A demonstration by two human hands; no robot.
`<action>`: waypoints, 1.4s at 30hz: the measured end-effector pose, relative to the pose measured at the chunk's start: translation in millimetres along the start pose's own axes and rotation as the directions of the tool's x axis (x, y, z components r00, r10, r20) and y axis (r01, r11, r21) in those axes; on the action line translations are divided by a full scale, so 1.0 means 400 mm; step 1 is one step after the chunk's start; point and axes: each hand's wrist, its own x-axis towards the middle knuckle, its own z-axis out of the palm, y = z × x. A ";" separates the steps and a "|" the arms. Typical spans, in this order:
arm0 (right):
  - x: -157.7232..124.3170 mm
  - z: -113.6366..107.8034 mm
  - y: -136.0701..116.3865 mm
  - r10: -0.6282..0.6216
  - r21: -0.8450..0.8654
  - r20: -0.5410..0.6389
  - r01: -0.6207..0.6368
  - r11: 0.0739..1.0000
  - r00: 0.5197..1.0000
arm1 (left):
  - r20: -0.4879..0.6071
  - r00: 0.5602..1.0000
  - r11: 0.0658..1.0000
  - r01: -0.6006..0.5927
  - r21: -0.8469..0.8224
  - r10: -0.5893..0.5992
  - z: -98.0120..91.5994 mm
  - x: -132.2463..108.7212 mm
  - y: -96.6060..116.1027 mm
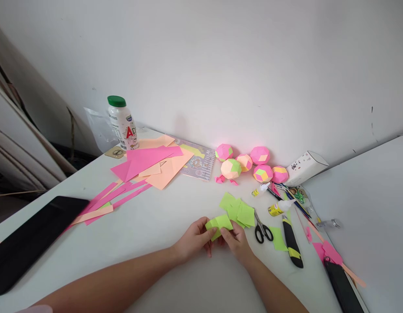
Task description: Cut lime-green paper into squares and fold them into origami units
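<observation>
Both my hands meet low in the middle of the white table (pixel 149 226) and pinch one small piece of light green folded paper (pixel 219 224). My left hand (pixel 195 240) grips its left end with curled fingers. My right hand (pixel 236 241) holds the right end, fingers closed on it. Just beyond lies a small pile of green paper squares (pixel 239 211). Black-handled scissors (pixel 262 229) lie right of my right hand, with another green square (pixel 279 239) beside them.
Several pink, orange and green paper balls (pixel 250 165) sit by the wall. Pink and orange sheets and strips (pixel 149 167) lie at left near a green-capped bottle (pixel 122 124). A black tablet (pixel 32 239) is at far left. Glue bottles (pixel 279 208), a cutter knife (pixel 292 243), pens and a white box (pixel 305 167) lie at right.
</observation>
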 end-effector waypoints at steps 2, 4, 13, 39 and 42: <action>0.001 0.000 -0.004 -0.039 -0.058 0.026 0.040 0.997 0.999 | -0.044 0.999 0.999 -0.027 -0.046 0.025 0.002 0.001 -0.003; 0.002 0.002 -0.010 -0.082 -0.116 0.053 0.088 0.989 0.995 | -0.069 0.997 0.997 -0.032 -0.069 0.028 0.003 0.002 -0.006; -0.005 0.003 -0.011 -0.052 -0.038 -0.002 0.052 0.998 0.999 | -0.007 1.000 0.999 0.025 -0.041 -0.025 -0.008 0.006 -0.012; 0.005 -0.001 0.030 -0.206 0.075 -0.028 0.208 0.975 0.978 | -0.029 0.993 0.958 0.104 -0.266 -0.116 -0.014 0.014 0.008; 0.008 -0.003 0.034 -0.227 0.022 -0.038 0.228 0.974 0.973 | -0.020 0.993 0.962 0.110 -0.248 -0.119 -0.014 0.014 0.006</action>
